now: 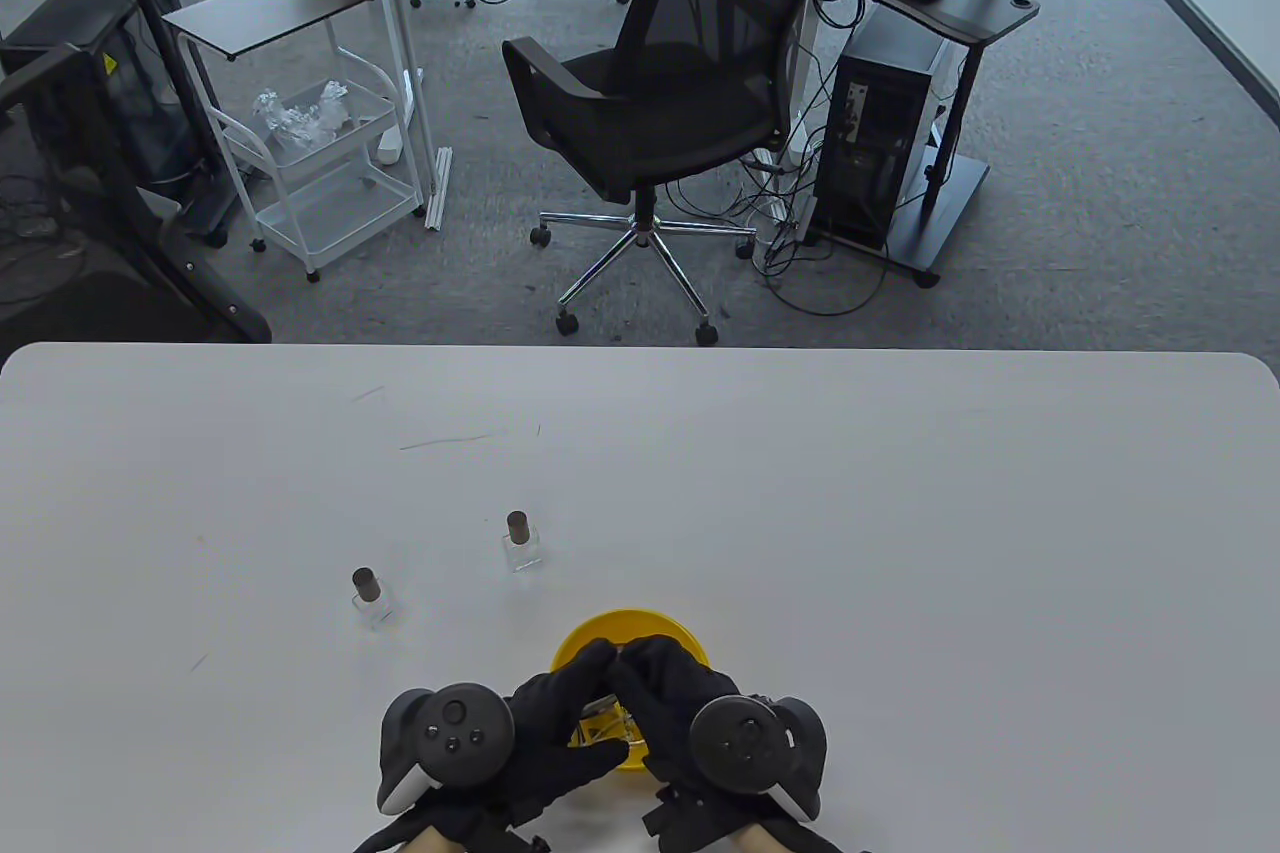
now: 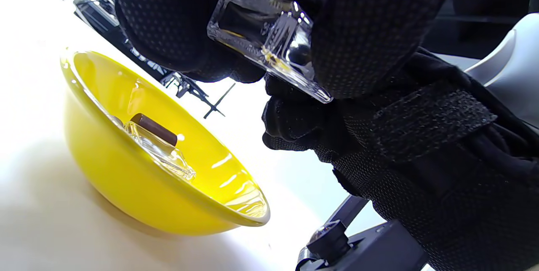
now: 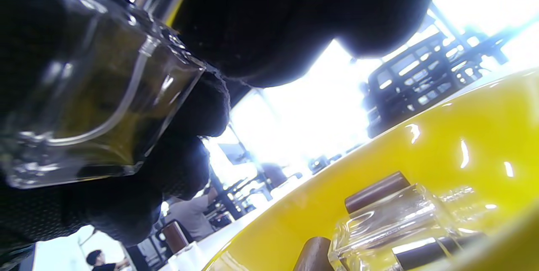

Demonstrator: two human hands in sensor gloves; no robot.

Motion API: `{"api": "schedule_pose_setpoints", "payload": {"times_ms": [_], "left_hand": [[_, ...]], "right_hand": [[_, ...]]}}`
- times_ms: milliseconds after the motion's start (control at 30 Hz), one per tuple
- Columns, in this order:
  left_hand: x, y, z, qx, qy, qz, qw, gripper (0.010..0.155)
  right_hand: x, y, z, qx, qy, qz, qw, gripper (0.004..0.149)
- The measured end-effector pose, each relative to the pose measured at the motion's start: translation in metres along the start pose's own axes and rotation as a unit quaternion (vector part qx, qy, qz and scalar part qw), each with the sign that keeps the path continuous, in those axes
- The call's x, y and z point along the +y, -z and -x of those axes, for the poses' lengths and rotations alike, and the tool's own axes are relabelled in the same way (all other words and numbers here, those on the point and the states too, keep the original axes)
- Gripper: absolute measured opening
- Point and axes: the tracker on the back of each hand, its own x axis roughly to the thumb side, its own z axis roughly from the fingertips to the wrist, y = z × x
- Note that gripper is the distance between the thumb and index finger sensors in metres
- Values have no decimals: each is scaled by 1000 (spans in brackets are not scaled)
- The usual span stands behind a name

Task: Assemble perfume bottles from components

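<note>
**Table view: both hands working one bottle over the yellow bowl**

Table view has the left hand (image 1: 545, 728) and right hand (image 1: 670, 698) meeting fingertip to fingertip above the yellow bowl (image 1: 630, 625) near the front edge of the white table (image 1: 900, 543). Between them is a clear glass bottle (image 2: 269, 43); the left wrist view shows gloved fingers curled round its square body on both sides, so each grip is closed on it. I cannot see its neck, so whether a cap is on is unclear.

My guess is this is the fitting step for a third bottle: two finished bottles, one (image 1: 371, 597) and another (image 1: 521, 541), stand capped to the left of the bowl, well apart. More glass pieces and brown caps (image 2: 153, 129) lie in the bowl.

Next would likely mean seating a cap squarely, then standing the bottle beside the others.

No brand, label or writing is legible anywhere.
</note>
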Motion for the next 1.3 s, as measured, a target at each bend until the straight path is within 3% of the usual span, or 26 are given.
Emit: {"api": "schedule_pose_setpoints", "payload": {"times_ms": [233, 467, 967, 1300], "left_hand": [[3, 1, 11, 20, -48, -10, 999, 83], [5, 2, 14, 20, -56, -9, 998, 83], [0, 4, 8, 0, -37, 10, 999, 80], [-2, 3, -1, -22, 50, 3, 999, 79]], "right_hand": [[-3, -1, 9, -15, 67, -61, 996, 41], [-8, -1, 14, -15, 100, -165, 981, 48], [-9, -3, 18, -8, 66, -158, 985, 48], [-7, -5, 19, 18, 87, -143, 986, 45]]}}
